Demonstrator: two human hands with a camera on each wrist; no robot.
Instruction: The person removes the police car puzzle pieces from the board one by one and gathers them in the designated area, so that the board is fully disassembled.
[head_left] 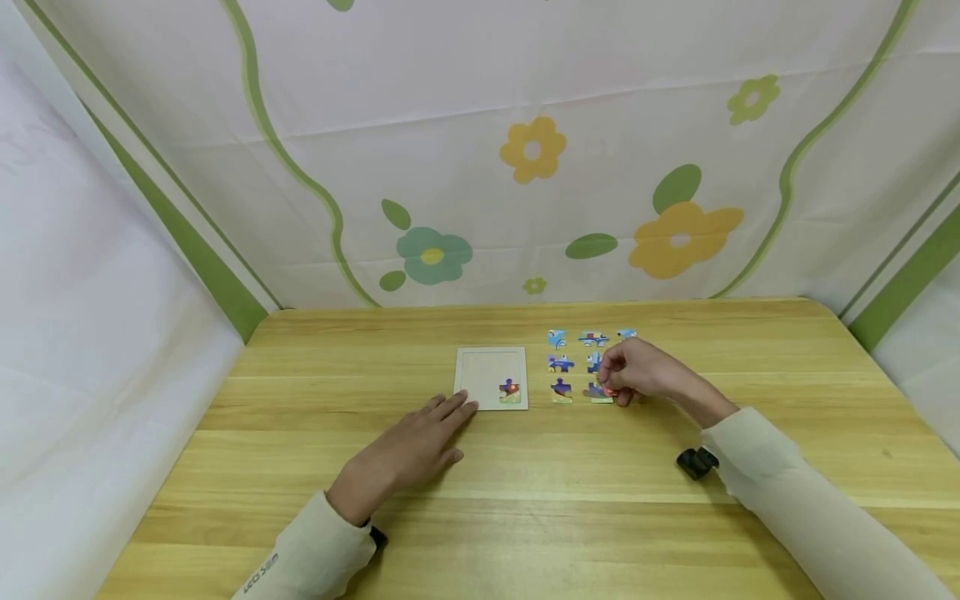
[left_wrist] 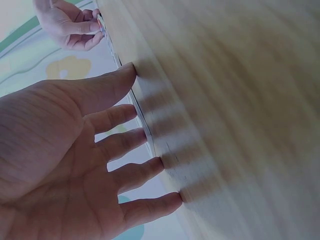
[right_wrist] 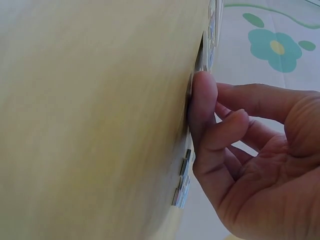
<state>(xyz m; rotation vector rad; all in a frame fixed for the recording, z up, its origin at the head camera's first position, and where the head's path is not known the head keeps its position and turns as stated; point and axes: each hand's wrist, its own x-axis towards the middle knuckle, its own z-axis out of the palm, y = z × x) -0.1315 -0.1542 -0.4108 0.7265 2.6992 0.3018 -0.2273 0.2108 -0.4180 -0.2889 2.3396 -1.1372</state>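
Note:
A jigsaw piece (head_left: 596, 392) with purple and green print is pinched by my right hand (head_left: 636, 372); one edge of it looks tilted up off the table in the right wrist view, where the fingers hide most of the piece (right_wrist: 201, 55). My left hand (head_left: 416, 442) lies with its fingers spread, fingertips touching the lower left corner of the pale square puzzle tray (head_left: 480, 358). Inside that tray, at its lower right corner, sits one jigsaw piece (head_left: 510, 392). In the left wrist view the left hand (left_wrist: 75, 145) shows its palm, with straight fingers touching down.
Several other loose jigsaw pieces lie in rows right of the tray, among them a blue one (head_left: 557, 338), a car-printed one (head_left: 593, 338) and a purple one (head_left: 561, 391). The wooden table (head_left: 525, 517) ends at a flowered cloth (head_left: 450, 167) behind.

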